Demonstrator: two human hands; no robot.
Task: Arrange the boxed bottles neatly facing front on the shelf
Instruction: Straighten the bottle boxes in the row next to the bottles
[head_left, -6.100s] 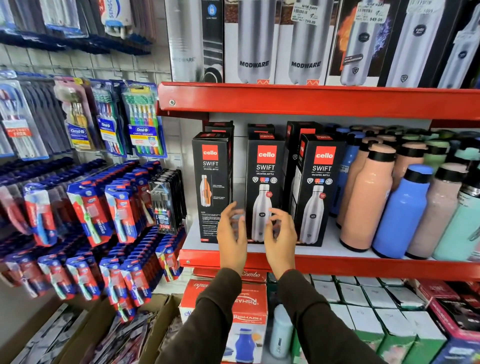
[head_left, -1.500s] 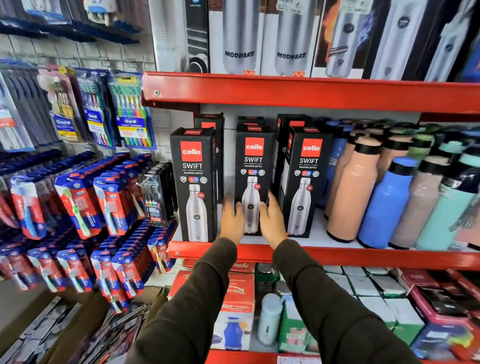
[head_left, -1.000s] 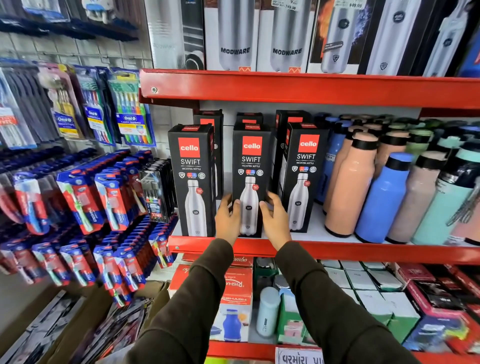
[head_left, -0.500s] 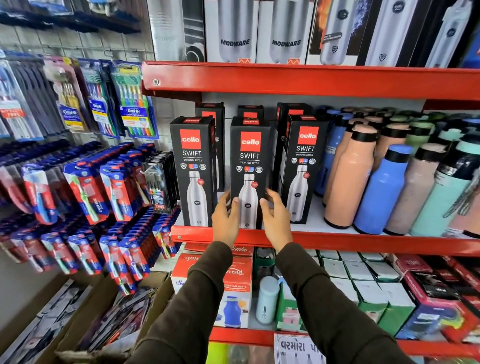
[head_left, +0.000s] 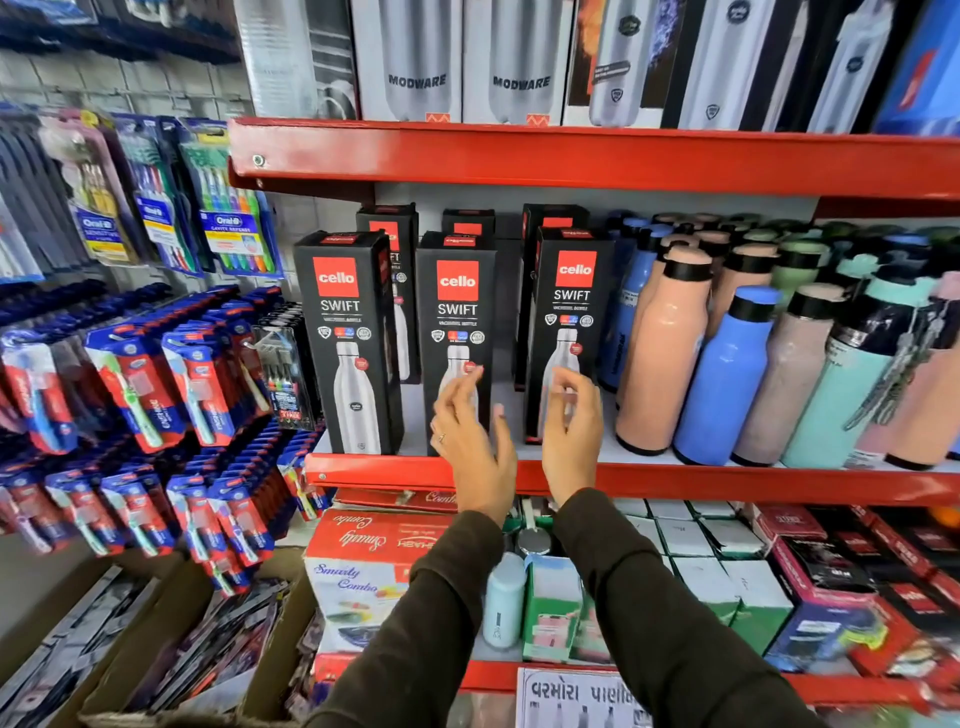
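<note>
Three black boxed bottles stand upright in a front row on a red-edged shelf (head_left: 727, 480), all printed fronts facing out. The left box (head_left: 349, 343) sits near the shelf's left end, its base close to the front lip. The middle box (head_left: 457, 322) stands just right of it with a narrow gap between. The right box (head_left: 569, 312) stands a little farther back and turned slightly, with a wider strip of bare shelf between it and the middle box. More black boxes (head_left: 389, 234) line up behind the front row.

Both hands hover in front of the shelf, in dark sleeves. The left hand (head_left: 475, 441) is raised before the lower part of the middle box, its grip spread, fingers loose and apart, holding nothing. The right hand (head_left: 571, 431) is raised before the lower left corner of the right box, fingers curled loosely with thumb and forefinger near each other; whether they touch the box cannot be told, because the hand is blurred.

Right of the boxes, loose bottles (head_left: 722, 374) in peach, blue, mauve and mint crowd the shelf up to its front edge. Hanging toothbrush packs (head_left: 171, 374) fill the wall to the left. An upper red shelf (head_left: 571, 161) overhangs the box tops with a little clearance.
</note>
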